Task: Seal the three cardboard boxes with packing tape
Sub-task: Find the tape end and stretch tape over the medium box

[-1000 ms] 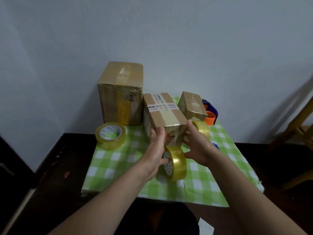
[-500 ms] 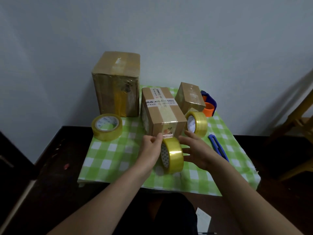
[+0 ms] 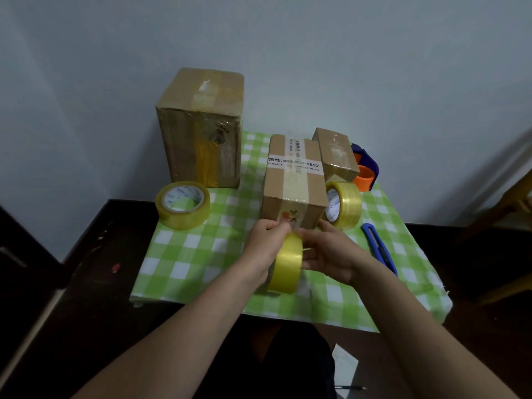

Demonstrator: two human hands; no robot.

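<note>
Three cardboard boxes stand on a green checked cloth (image 3: 201,254). The large box (image 3: 201,131) is at the back left. A medium box (image 3: 293,180) with a white printed label is in the middle. The small box (image 3: 335,152) leans behind it on the right. A yellow tape roll (image 3: 286,264) stands on edge in front of the medium box. My left hand (image 3: 266,249) grips the roll from the left, its fingertips at the tape on the box's front face. My right hand (image 3: 328,253) holds the roll's right side.
A second tape roll (image 3: 182,204) lies flat at the cloth's left edge. A third roll (image 3: 344,204) stands right of the medium box. A blue knife (image 3: 378,247) lies at the right. An orange and blue dispenser (image 3: 365,169) sits behind. The dark table (image 3: 95,283) surrounds the cloth.
Both hands have come down from the medium box's front top edge to the tape roll in front of it. They now hold the roll close against the box's lower front.
</note>
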